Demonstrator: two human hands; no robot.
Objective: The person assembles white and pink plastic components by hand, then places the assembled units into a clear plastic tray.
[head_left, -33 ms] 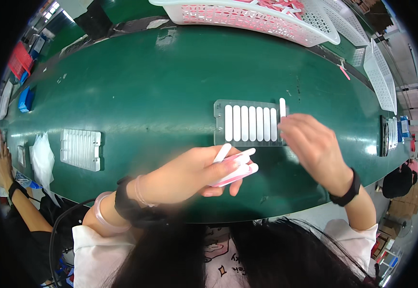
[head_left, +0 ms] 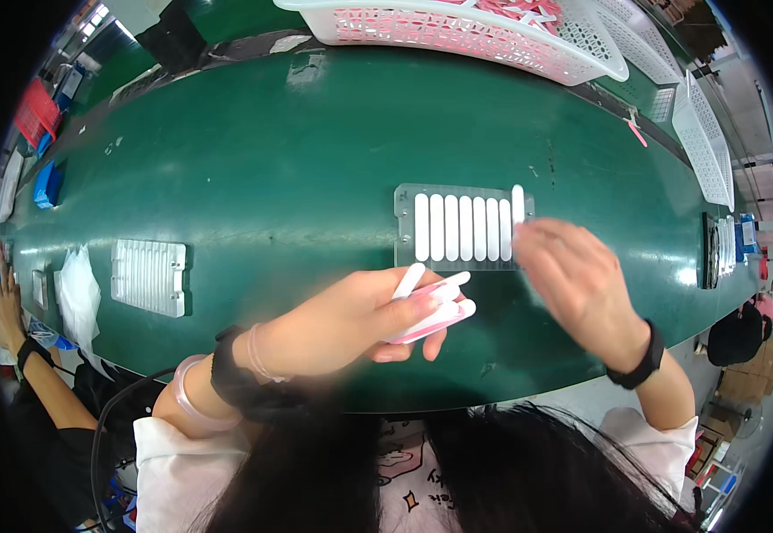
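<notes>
1. Across most of the view, a green tabletop [head_left: 297, 178] carries everything being handled, its far edge bending toward the rim.
2. Along that far edge, a white perforated basket [head_left: 457, 40] holds a heap of pink and white pieces [head_left: 519, 11]; another white basket [head_left: 702, 147] stands at the right.
3. The right hand [head_left: 577, 275], a black band at its wrist, is at the right end of the filled tray. Its grip is pinching the lower part of one white strip [head_left: 518, 201], whose top reaches higher than the row beside it; whether this strip touches the tray I cannot tell.
4. The left hand [head_left: 382, 311] is in front of the tray, its grip closed around a bundle of white and pink strips [head_left: 444, 314], thumb on top.
5. At the far left, a co-worker's hand [head_left: 6, 302] rests near the tabletop's edge.
6. Just beyond the left hand lies a clear tray [head_left: 406, 226], with seven white strips [head_left: 465, 228] side by side in it.
7. Well to the left lies a ridged clear tray [head_left: 149, 277], with a crumpled white sheet [head_left: 78, 289] near it.
8. Farther back on that side is a small blue box [head_left: 47, 185].
</notes>
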